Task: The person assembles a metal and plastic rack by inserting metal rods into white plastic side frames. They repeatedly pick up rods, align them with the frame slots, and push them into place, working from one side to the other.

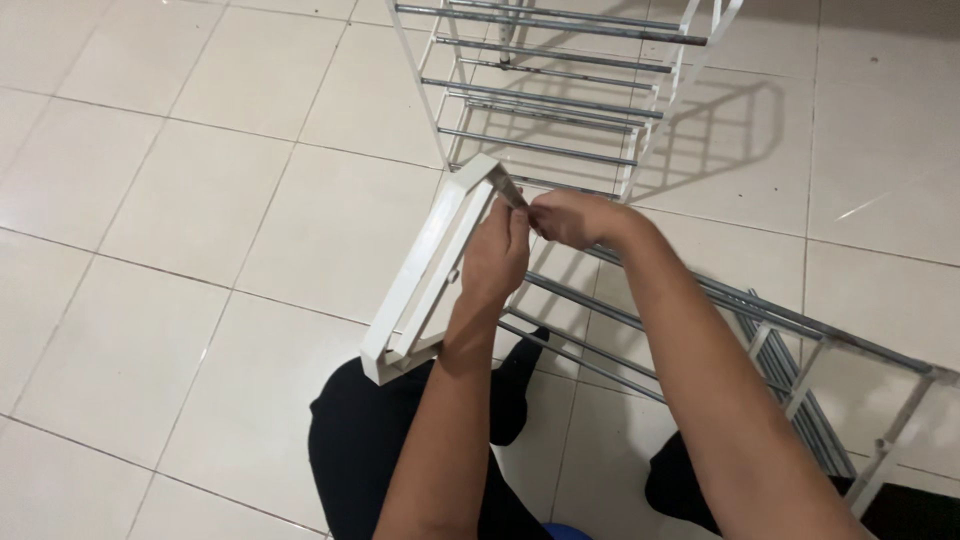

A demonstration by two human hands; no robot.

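White frame (425,270), hands (535,235) hiding joint; rods (590,330) cropped

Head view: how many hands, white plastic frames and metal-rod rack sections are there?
Hands: 2, left hand and right hand, both on the white plastic frame
White plastic frames held: 1
Metal-rod rack sections: 2, standing rack and lying rack
Total: 5

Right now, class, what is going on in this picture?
A person sits on a tiled floor, working on a rack. The left hand grips a white frame. The right hand pinches the end of a metal rod at the frame's top corner. More rods run from there to the right. A second rack of white frames and rods stands just beyond.
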